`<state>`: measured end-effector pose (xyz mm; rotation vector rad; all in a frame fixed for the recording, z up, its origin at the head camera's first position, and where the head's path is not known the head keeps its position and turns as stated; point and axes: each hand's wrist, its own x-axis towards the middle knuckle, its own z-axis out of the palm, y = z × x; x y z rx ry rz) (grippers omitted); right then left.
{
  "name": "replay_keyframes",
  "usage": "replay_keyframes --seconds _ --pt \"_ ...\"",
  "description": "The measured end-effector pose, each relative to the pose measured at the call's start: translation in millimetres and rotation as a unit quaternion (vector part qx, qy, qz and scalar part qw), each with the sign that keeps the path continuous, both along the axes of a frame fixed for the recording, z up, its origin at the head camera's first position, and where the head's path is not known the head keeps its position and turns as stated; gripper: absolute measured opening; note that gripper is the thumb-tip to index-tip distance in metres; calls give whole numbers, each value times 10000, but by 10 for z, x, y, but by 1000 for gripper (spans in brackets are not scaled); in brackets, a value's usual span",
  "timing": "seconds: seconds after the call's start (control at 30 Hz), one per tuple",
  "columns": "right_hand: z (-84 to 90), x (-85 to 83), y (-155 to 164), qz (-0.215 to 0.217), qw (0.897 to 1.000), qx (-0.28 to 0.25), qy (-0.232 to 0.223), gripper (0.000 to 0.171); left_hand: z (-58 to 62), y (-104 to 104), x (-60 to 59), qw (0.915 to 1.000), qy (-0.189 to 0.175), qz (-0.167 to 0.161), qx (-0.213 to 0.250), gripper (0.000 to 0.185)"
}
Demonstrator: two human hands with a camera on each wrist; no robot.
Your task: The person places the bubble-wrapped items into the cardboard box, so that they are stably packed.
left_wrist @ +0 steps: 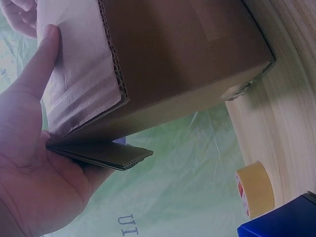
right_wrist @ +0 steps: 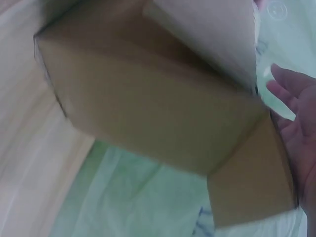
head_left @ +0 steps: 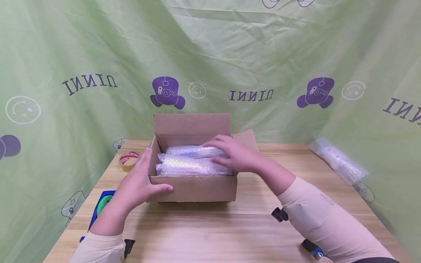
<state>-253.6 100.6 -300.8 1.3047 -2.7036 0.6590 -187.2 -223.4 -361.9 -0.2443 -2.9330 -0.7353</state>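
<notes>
An open cardboard box [head_left: 194, 189] stands on the table with its flaps spread outward. Bubble-wrapped packages [head_left: 194, 162] lie side by side in it, across its width. At the near left corner my left hand [head_left: 139, 184] grips the box, its thumb on the folded-down front flap [left_wrist: 81, 64] and its fingers along the left side flap [left_wrist: 101, 153]. Over the right end of the packages is my right hand [head_left: 236, 153], fingers loosely bent and seemingly touching the wrap. What the wrap encloses is hard to make out.
Another bubble-wrapped package [head_left: 338, 160] lies at the table's far right edge. On the left are a roll of yellowish tape [head_left: 129, 160] and a blue object with a green ring [head_left: 102, 204], partly behind my left forearm. A green printed curtain [head_left: 210, 65] surrounds the table.
</notes>
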Motion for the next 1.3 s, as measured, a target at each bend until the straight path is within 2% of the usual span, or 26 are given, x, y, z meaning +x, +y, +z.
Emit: replay_keyframes --seconds 0.1,0.2,0.27,0.33,0.5,0.6,0.7,0.87,1.03,1.3 --pt "48 -110 214 -365 9966 -689 250 45 1 4 0 10000 1 4 -7 143" --pt "84 -252 509 -829 9857 -1402 431 43 1 4 3 10000 -21 18 -7 143" --pt "94 -346 737 -1251 9771 -1655 479 45 0 1 6 10000 -51 33 -5 143" --pt "86 -431 980 -1718 9696 -1661 518 49 -2 -3 9 10000 -84 48 -4 143" --pt "-60 -574 1536 -2856 9502 -958 796 60 -4 -15 9 9999 -97 51 0 143" --pt "-192 -637 1825 -3344 9366 -549 893 66 5 -20 10 9999 -103 56 6 143" --pt "-313 -674 2099 -3757 9234 -150 778 74 10 -22 12 9999 -117 75 1 143" --pt "-534 -679 2564 -4209 9059 357 316 85 10 -16 4 9999 -82 63 6 143" --pt "-719 -581 2954 -4608 8843 747 17 91 12 -3 -6 10000 -51 34 5 143" --pt "-939 -389 3405 -4908 8605 1367 2 75 11 -5 -7 10000 -68 54 -38 144"
